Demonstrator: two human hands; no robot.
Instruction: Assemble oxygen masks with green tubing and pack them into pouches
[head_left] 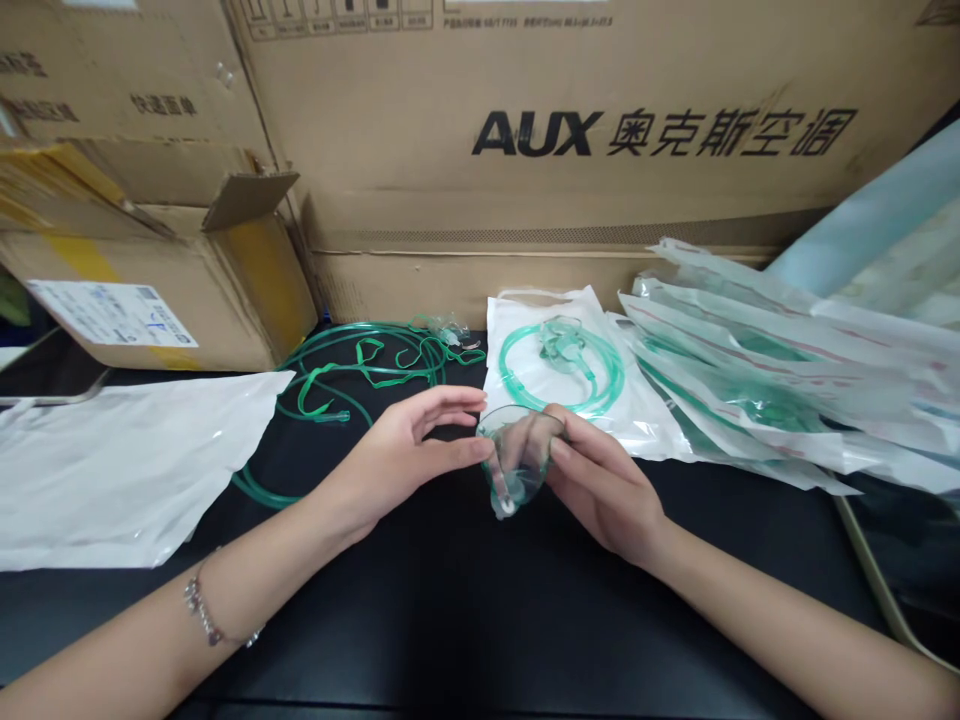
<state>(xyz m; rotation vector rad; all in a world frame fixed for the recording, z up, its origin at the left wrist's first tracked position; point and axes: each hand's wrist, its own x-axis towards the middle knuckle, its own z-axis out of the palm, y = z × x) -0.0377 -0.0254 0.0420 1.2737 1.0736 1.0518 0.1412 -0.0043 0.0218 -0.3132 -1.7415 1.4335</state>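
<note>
A clear, green-tinted oxygen mask [523, 455] is held over the dark table, its narrow end with a small white fitting pointing down toward me. My right hand [604, 490] grips the mask's right edge between thumb and fingers. At its left edge, my left hand [416, 440] has its fingers stretched out and parted from the thumb. The left thumb tip meets the rim or lies just beside it; I cannot tell which. Behind my left hand lies coiled green tubing [360, 345], with a green elastic strap [319, 385] across it.
A packaged mask with tubing [559, 360] lies beyond my hands. To the right, several similar packets [772, 370] are piled up. A white pouch [112, 465] lies left, below an open carton [187, 270]. A large cardboard box [525, 200] stands along the back.
</note>
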